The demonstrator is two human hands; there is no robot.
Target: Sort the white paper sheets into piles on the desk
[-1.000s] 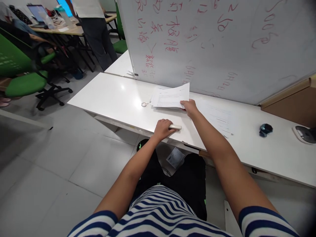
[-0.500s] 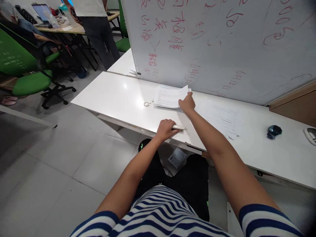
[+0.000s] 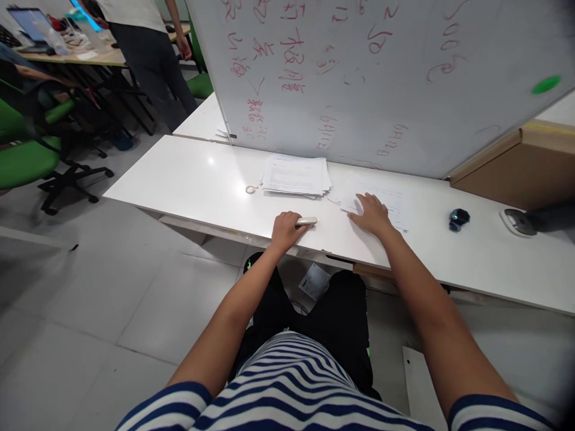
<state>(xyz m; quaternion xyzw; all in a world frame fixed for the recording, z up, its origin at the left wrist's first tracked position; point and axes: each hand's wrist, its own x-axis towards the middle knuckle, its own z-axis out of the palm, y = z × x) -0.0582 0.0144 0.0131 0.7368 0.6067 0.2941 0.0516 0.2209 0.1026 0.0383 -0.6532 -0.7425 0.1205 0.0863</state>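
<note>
Gripping a probable stapler (image 3: 308, 221), left hand (image 3: 286, 231) rests near desk edge (image 3: 206, 222).

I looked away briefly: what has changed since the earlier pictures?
The right hand let go of the paper stack, which now lies flat, and moved right, over the loose sheets. The left hand still holds the off-white tool; the small loop stays left of the stack.

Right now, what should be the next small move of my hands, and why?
Probably, close the right hand gently on the loose papers: it is open over them, though contact is hard to tell, and the left hand is busy holding what looks like a white stapler.
</note>
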